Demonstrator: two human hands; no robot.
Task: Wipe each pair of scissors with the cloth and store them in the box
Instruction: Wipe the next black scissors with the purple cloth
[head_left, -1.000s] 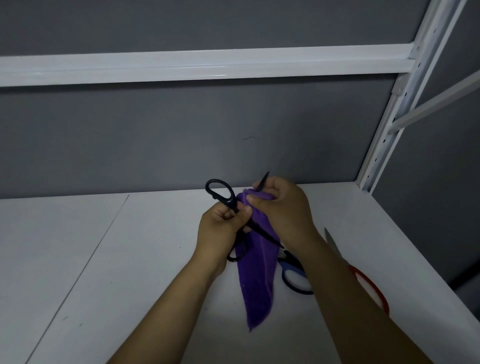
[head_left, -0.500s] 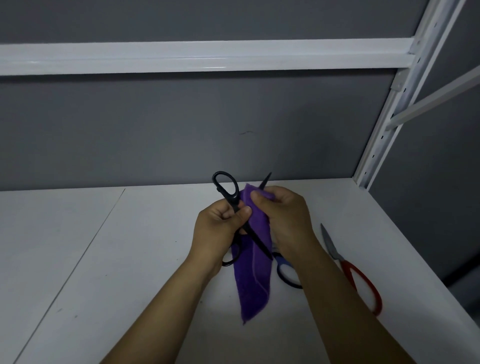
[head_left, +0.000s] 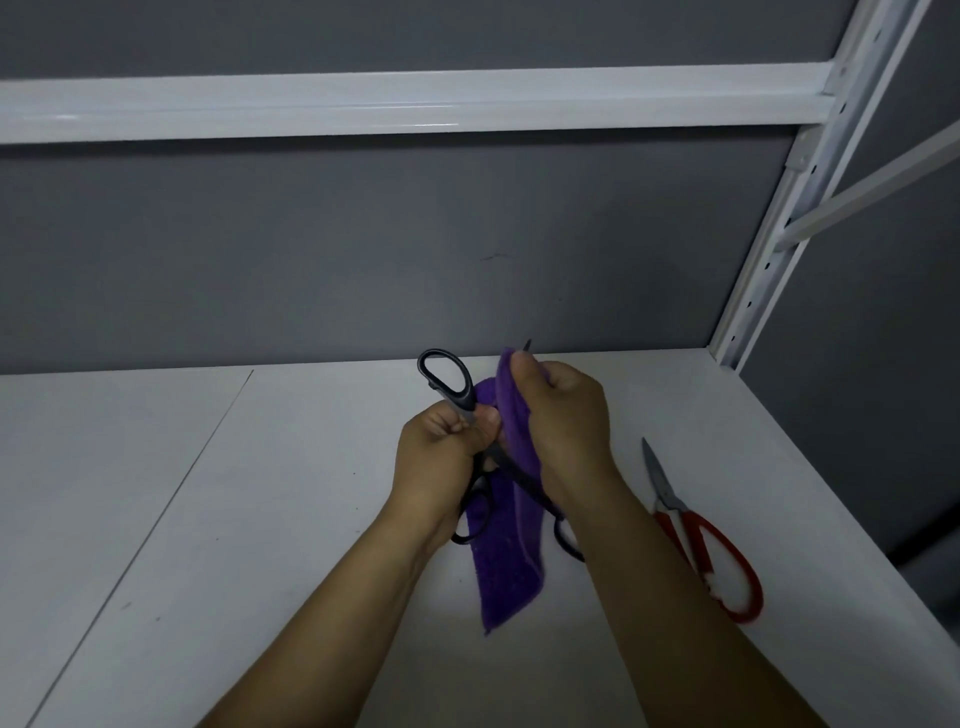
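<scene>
Black scissors (head_left: 462, 401) open, tip up past cloth (head_left: 511, 571)

Above the white shelf (head_left: 234, 519), the left hand (head_left: 441, 460) grips opened black scissors (head_left: 464, 397) by the handle. The right hand (head_left: 569, 421) pinches a purple cloth (head_left: 511, 571) around one blade. Red-handled scissors (head_left: 719, 553) lie near the shelf's right edge.

The purple cloth (head_left: 511, 571) I grip looks soft, matt and nubbly, the black scissors (head_left: 465, 402) I hold have glossy plastic handles, the red scissors (head_left: 675, 506) show dull grey metal blades and shiny red handles, and the white shelf (head_left: 260, 493) looks smooth and matt.
</scene>
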